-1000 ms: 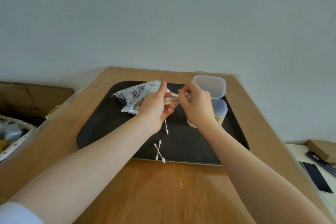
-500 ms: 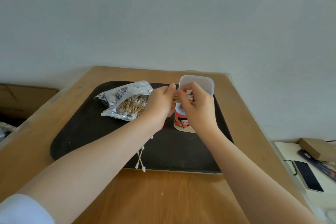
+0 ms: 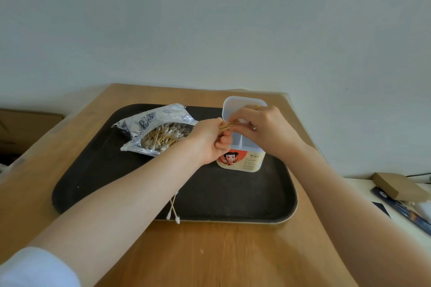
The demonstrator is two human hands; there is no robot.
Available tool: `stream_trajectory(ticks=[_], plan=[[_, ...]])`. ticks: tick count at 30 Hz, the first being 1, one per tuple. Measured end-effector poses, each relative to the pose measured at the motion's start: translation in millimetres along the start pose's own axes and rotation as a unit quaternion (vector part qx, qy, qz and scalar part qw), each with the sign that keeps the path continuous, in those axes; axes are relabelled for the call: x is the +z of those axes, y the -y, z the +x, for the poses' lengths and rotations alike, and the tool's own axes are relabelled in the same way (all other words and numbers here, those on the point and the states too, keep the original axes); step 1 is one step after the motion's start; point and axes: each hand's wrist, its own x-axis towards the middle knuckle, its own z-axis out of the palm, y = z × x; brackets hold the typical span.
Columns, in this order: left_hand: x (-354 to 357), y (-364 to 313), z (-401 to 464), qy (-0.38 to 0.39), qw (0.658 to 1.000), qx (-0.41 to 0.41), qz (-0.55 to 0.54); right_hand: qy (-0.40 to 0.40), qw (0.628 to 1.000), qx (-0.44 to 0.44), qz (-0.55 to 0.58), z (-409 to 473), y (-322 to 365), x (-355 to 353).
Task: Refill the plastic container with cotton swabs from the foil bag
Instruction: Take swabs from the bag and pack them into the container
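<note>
A: Item one, the support?

B: A black tray (image 3: 233, 198) is set on a wooden table (image 3: 210, 254), which is placed against a pale wall.

A: Item two, the source?

B: A foil bag (image 3: 151, 123) is laid on its side at the far left of the tray, its mouth turned to the right. A heap of wooden-stemmed swabs (image 3: 161, 137) is seen inside it.

A: Item three, the receiver?

B: A plastic container (image 3: 242, 161) is stood upright at the far right of the tray, with a cartoon label on its near face. Its hinged lid (image 3: 235, 105) is raised behind it. An inner divider can be made out below the hands.

A: Item four, the hands?

B: The left hand (image 3: 207, 142) is closed around one end of a bundle of cotton swabs (image 3: 229, 124). The right hand (image 3: 265, 128) is curled over the other end, the white tips pinched by its fingers. The bundle is held roughly level, directly above the open container. A thin ring is worn on the right hand.

A: Item five, strays?

B: Two loose swabs (image 3: 173, 209) are left crossed at the tray's near edge, partly hidden by the left forearm.

A: Surroundings?

B: A cardboard box (image 3: 396, 186) is noted far right, on a separate surface.
</note>
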Motion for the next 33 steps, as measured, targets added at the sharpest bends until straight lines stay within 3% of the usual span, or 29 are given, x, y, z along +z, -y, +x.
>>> stream_trajectory(ticks=[1, 3, 5, 7, 9, 13, 16, 21, 24, 27, 30, 33], plan=[[2, -1, 0, -0.003, 0.999, 0.022, 0.024, -0.007, 1.0, 0.024, 0.018, 1, 0, -4], [5, -2, 1, -0.027, 0.977, 0.116, 0.179, -0.024, 0.994, 0.092, 0.051, 2, 0, -14], [1, -1, 2, -0.048, 0.896, 0.234, 0.375, -0.015, 0.984, 0.169, 0.056, -1, -4, -24], [-11, 1, 7, -0.053, 0.8, 0.328, 0.5, 0.03, 0.973, 0.229, 0.03, -7, -14, -28], [-25, 1, 13, -0.028, 0.731, 0.351, 0.584, 0.114, 0.962, 0.244, -0.05, -13, -22, -24], [-41, 10, 15, 0.004, 0.666, 0.314, 0.676, 0.269, 0.934, 0.178, -0.154, -18, -25, -6], [-44, 16, 15, -0.016, 0.652, 0.352, 0.671, 0.289, 0.932, 0.16, -0.152, -16, -22, -2], [-41, 18, 19, -0.034, 0.656, 0.355, 0.665, 0.331, 0.921, 0.195, -0.072, -20, -6, -1], [-39, 22, 21, -0.041, 0.659, 0.363, 0.658, 0.326, 0.913, 0.153, -0.192, -28, -2, 17], [-39, 23, 21, -0.041, 0.663, 0.371, 0.649, 0.334, 0.895, 0.186, -0.228, -25, -4, 23], [-43, 17, 18, -0.01, 0.679, 0.35, 0.645, 0.327, 0.903, 0.212, -0.182, -23, -4, 24], [-59, 7, 3, -0.004, 0.71, 0.349, 0.611, 0.261, 0.925, 0.219, -0.17, -26, 0, 24]])
